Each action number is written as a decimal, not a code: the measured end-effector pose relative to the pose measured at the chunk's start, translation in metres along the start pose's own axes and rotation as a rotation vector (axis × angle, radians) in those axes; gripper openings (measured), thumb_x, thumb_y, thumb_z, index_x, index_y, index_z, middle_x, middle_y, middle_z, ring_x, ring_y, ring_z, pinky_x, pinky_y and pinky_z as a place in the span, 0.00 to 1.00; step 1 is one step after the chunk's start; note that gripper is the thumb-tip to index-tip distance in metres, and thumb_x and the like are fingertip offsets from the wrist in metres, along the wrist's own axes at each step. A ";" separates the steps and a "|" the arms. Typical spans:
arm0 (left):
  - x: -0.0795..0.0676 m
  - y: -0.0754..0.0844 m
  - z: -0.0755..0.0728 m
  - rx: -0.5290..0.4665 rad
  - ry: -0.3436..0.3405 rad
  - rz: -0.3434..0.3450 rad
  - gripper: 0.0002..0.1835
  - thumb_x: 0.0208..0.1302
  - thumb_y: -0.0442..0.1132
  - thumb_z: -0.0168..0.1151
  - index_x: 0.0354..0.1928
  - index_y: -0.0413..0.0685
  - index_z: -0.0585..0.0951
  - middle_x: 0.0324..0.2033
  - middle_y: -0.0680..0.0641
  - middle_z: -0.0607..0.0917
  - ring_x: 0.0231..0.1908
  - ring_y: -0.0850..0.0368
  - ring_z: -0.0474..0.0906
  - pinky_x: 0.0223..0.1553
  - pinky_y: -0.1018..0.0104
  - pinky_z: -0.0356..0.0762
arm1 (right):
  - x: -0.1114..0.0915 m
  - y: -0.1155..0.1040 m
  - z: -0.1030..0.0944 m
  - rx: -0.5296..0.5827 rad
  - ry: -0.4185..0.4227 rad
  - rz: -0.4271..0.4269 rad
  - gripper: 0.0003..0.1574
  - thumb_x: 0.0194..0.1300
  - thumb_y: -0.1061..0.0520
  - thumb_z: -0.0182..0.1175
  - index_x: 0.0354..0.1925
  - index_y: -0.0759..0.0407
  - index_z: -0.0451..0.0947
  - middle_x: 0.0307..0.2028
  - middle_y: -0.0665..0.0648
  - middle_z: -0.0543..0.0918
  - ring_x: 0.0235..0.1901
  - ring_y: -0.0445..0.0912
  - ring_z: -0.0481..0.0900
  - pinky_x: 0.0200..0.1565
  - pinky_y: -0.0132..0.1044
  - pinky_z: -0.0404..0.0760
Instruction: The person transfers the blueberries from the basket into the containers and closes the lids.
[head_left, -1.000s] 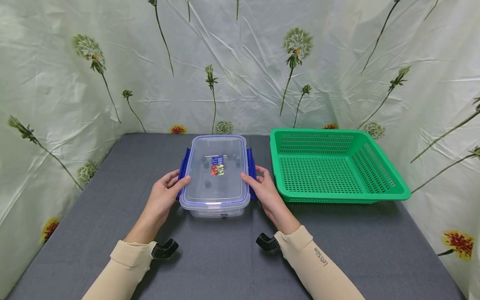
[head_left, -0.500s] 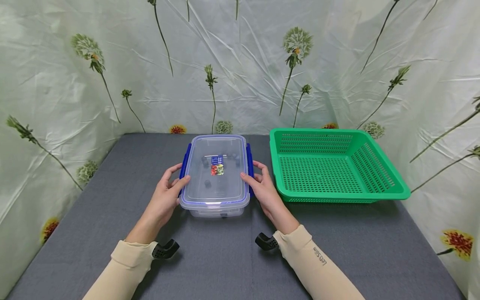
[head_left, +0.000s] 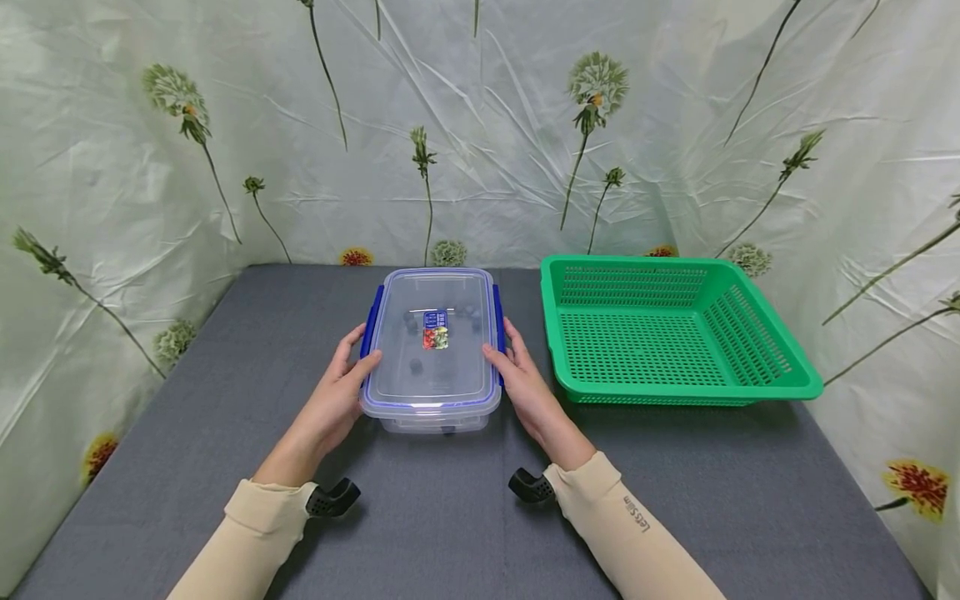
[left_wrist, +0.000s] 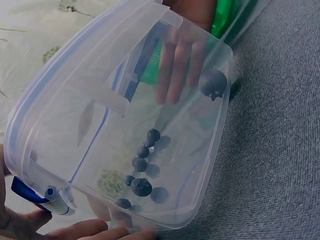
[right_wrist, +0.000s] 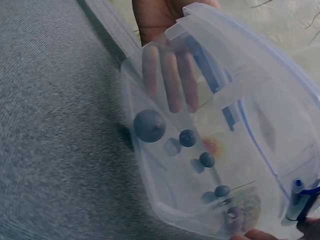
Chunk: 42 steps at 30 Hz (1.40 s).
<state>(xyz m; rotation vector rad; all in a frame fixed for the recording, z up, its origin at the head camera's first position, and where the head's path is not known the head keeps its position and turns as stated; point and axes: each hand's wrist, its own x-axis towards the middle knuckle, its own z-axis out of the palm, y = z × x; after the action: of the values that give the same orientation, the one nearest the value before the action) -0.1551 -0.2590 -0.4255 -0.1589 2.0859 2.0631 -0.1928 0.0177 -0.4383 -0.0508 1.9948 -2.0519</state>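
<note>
A clear plastic food container (head_left: 423,383) rests on the table with its lid on and a small label (head_left: 435,330) on top. Blue latches line both long sides, folded down against the walls. My left hand (head_left: 333,406) grips the left side, thumb on the lid's edge and fingers at the left latch (head_left: 371,322). On the opposite side my right hand (head_left: 534,400) holds the box likewise, thumb on the lid and fingers by the right latch (head_left: 498,321). Several blueberries (left_wrist: 141,187) lie inside, seen through the wall in both wrist views.
A green perforated plastic basket (head_left: 652,392) stands to the right, close to my right hand. Grey cloth covers the table (head_left: 450,517). A pale curtain (head_left: 502,108) with printed flowers hangs behind and along both sides.
Both blue latches have swung from sticking outward to lying against the container's sides. My fingers have shifted slightly forward along them; the container stays in place.
</note>
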 end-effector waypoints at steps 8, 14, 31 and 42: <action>0.000 -0.004 0.006 -0.077 -0.097 -0.006 0.44 0.88 0.52 0.46 0.85 0.80 0.27 0.88 0.52 0.30 0.87 0.41 0.38 0.85 0.32 0.44 | 0.000 0.006 0.004 0.092 -0.121 -0.061 0.51 0.87 0.45 0.45 0.87 0.39 0.23 0.88 0.48 0.28 0.87 0.50 0.26 0.88 0.58 0.35; 0.003 -0.005 0.011 -0.079 -0.076 0.006 0.46 0.87 0.51 0.48 0.84 0.77 0.25 0.88 0.51 0.30 0.87 0.40 0.35 0.86 0.32 0.41 | 0.001 0.008 0.007 0.163 -0.140 -0.068 0.52 0.86 0.48 0.45 0.87 0.36 0.21 0.88 0.50 0.29 0.88 0.52 0.31 0.88 0.57 0.40; 0.003 -0.004 0.011 -0.059 -0.079 0.005 0.44 0.88 0.53 0.44 0.83 0.82 0.24 0.87 0.51 0.29 0.87 0.41 0.37 0.86 0.32 0.40 | 0.001 0.010 0.007 0.185 -0.162 -0.112 0.49 0.87 0.51 0.41 0.87 0.40 0.21 0.88 0.53 0.30 0.87 0.55 0.34 0.87 0.59 0.43; 0.003 -0.002 0.011 -0.071 -0.091 0.016 0.42 0.89 0.51 0.41 0.84 0.80 0.24 0.87 0.53 0.30 0.87 0.43 0.36 0.86 0.33 0.39 | 0.002 0.007 0.006 0.178 -0.171 -0.101 0.48 0.87 0.51 0.40 0.87 0.36 0.22 0.88 0.51 0.31 0.87 0.53 0.37 0.87 0.57 0.46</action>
<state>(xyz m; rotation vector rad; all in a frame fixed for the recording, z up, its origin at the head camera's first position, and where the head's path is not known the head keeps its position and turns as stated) -0.1565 -0.2479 -0.4283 -0.0588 1.9686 2.1136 -0.1918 0.0111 -0.4451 -0.2868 1.7352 -2.1977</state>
